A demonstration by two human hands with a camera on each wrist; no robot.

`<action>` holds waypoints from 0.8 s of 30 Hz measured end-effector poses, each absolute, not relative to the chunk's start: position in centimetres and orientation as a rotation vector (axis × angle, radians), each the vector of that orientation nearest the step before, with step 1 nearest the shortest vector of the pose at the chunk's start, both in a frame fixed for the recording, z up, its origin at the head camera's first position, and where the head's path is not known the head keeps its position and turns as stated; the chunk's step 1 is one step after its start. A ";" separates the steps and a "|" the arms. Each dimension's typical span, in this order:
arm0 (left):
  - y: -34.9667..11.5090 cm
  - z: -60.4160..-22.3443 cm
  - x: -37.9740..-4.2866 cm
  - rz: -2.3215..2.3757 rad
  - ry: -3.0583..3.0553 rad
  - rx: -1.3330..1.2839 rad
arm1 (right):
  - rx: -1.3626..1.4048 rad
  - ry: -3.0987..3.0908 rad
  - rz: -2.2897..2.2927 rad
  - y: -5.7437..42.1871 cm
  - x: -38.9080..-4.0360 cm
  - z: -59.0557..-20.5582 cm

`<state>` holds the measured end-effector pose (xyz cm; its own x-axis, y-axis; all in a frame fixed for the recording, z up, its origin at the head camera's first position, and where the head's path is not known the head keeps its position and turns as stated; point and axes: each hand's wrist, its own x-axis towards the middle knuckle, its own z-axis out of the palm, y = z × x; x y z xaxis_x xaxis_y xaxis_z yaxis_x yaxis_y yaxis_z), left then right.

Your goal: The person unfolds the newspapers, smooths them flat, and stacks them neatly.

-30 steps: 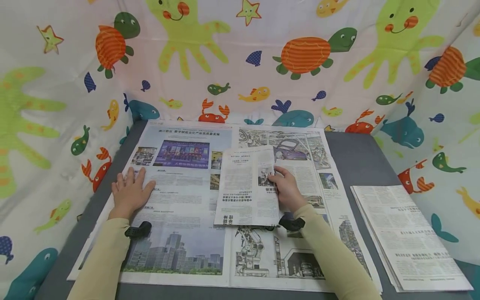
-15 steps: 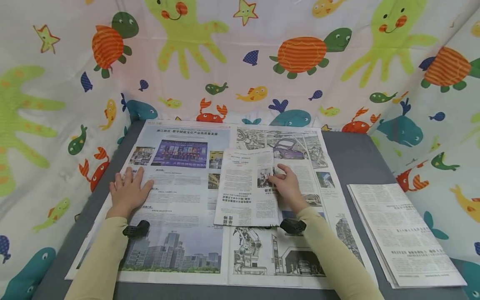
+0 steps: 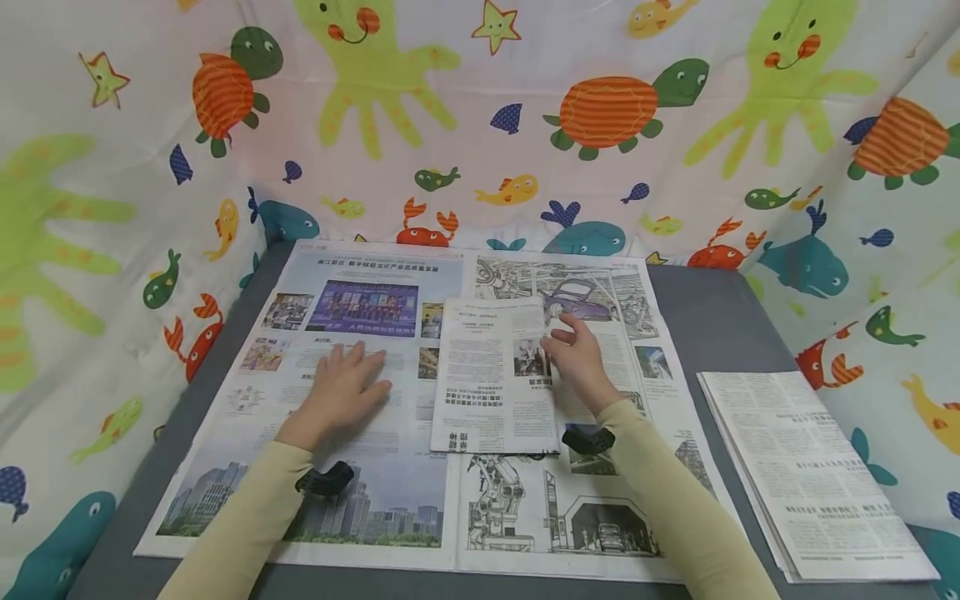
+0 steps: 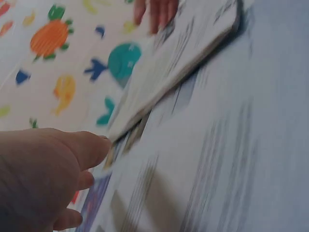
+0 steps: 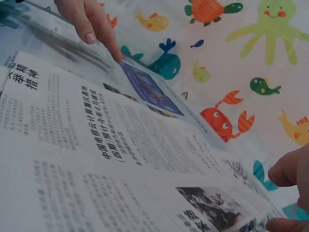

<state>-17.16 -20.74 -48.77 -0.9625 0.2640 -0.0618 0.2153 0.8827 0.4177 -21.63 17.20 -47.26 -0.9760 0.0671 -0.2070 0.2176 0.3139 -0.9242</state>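
A folded newspaper (image 3: 491,375) lies on a spread-out newspaper (image 3: 390,521) that covers most of the tabletop. My left hand (image 3: 341,392) hovers over the spread's left page, fingers extended and apart from the folded newspaper. In the left wrist view, the left thumb (image 4: 89,147) points towards the folded newspaper's edge with nothing in its grasp. At the folded newspaper's right edge is my right hand (image 3: 581,362), its fingers loosely bent. The right wrist view shows the right hand's fingers (image 5: 292,166) spaced apart, with no paper between them; contact with the edge is unclear.
To the right, a stack of folded newspapers (image 3: 817,475) rests on the grey table (image 3: 712,321). A cloth (image 3: 480,108) printed with sea animals stands around the back and sides. Each wrist carries a small black camera.
My left hand has lifted off the left page and moved right, towards the folded newspaper. My right hand's fingers have loosened and shifted slightly up from the folded newspaper's edge.
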 end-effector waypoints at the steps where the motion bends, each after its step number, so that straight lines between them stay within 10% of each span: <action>1: -19.7 -48.7 -17.0 0.631 2.918 0.412 | 0.246 2.480 -1.717 16.9 -21.4 -47.1; 12: -15.0 -50.1 -16.9 0.542 2.874 0.522 | -0.727 2.789 -0.790 8.4 -16.9 -46.9; 24: -14.7 -50.9 -17.0 0.543 2.875 0.532 | -0.727 2.706 -0.388 5.1 -15.5 -49.1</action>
